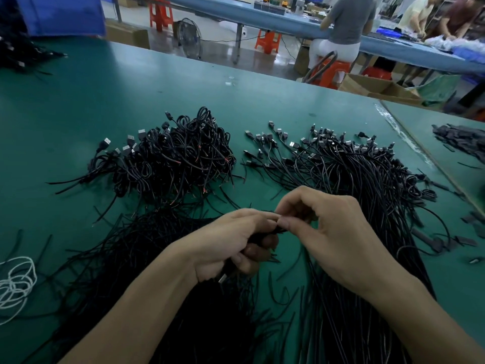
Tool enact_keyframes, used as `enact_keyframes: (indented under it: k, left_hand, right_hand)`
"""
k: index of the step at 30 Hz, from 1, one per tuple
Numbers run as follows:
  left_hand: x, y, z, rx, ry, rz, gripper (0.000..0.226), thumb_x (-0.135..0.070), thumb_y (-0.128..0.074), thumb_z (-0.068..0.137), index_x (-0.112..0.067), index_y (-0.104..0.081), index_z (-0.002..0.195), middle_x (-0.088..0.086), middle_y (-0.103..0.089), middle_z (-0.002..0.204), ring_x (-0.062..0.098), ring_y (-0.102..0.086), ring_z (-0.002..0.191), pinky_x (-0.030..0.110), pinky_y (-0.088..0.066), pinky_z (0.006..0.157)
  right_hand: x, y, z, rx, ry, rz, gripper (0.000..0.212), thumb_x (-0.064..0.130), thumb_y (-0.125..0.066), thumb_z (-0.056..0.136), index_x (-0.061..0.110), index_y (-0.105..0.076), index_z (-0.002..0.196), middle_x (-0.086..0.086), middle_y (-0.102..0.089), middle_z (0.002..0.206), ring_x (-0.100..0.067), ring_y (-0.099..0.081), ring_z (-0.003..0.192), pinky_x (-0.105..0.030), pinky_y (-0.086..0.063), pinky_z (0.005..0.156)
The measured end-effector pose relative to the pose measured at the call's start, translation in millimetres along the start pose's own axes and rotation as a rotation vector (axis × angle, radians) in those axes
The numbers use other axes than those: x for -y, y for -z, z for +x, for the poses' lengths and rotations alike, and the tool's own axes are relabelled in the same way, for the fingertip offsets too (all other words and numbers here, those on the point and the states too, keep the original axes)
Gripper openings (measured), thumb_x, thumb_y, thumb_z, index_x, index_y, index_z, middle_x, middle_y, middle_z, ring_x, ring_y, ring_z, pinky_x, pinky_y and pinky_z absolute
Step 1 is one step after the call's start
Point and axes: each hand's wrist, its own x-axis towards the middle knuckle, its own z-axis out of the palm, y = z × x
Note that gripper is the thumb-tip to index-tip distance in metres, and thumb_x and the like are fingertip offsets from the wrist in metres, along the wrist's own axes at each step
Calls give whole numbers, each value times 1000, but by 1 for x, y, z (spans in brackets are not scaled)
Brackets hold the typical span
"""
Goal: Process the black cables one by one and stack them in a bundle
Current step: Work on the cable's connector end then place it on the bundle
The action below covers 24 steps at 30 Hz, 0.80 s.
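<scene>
My left hand (236,243) grips a black cable (280,228) in a curled fist just above the green table, and a metal plug end (222,279) pokes out below the palm. My right hand (333,232) pinches the same cable's end at the fingertips, touching the left hand. A tangled bundle of black cables (173,158) with USB plugs lies at the back left. A long spread of straight black cables (349,179) runs along the right. Thin black offcuts (147,240) pile up under my left forearm.
The green table (131,101) reaches far back. A white cord coil (15,282) lies at the left edge. Dark strips (462,137) sit on the adjoining table at right, and small black pieces (464,240) lie nearby. People work at a blue bench behind, with red stools.
</scene>
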Motion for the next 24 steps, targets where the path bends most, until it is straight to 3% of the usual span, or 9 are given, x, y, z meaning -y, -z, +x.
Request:
enact_keyframes:
  k: [4,9,13,16,18,24]
  left_hand:
    - [0,-5,0,-18,-113,2,24,-13,-44,105,-11,-67,100,-1,-46,69,2,-27,49,9,-24,30]
    - [3,-12,4,-60,-210,-100,37,-13,-45,105,-14,-71,79,-1,-45,68,2,-26,47,11,-24,30]
    - [5,-15,6,-125,-277,-112,30,-14,-43,106,-9,-53,78,-3,-40,64,3,-26,47,11,-23,31]
    - [6,-13,6,-154,-302,-88,23,-16,-43,106,-7,-52,86,-3,-38,62,3,-26,45,11,-23,31]
    - [5,-10,5,-145,-293,-84,23,-18,-46,105,-6,-56,87,-3,-39,61,2,-27,44,11,-23,31]
    - [3,-7,4,-114,-196,-37,36,-14,-48,103,-15,-61,70,-5,-37,58,2,-24,42,12,-20,29]
  right_hand:
    - [-6,-5,-3,-42,29,-73,20,8,-68,90,26,-61,87,17,-61,79,-6,-60,82,-16,-45,69]
    - [-8,-13,-7,-98,217,-188,26,-5,-65,87,19,-61,96,9,-58,92,-11,-56,87,-24,-47,75]
    - [-7,-16,-7,-124,301,-251,21,-7,-67,85,11,-62,94,4,-59,94,-16,-55,88,-26,-47,77]
    - [-6,-14,-6,-81,378,-317,12,4,-65,91,11,-65,100,2,-60,98,-19,-56,92,-29,-49,82]
    - [-7,-11,-4,-22,419,-358,14,0,-69,89,9,-68,99,0,-62,100,-21,-58,93,-32,-50,82]
    - [-9,-4,-1,85,436,-331,19,-8,-73,82,9,-71,92,-1,-67,96,-23,-61,89,-36,-53,76]
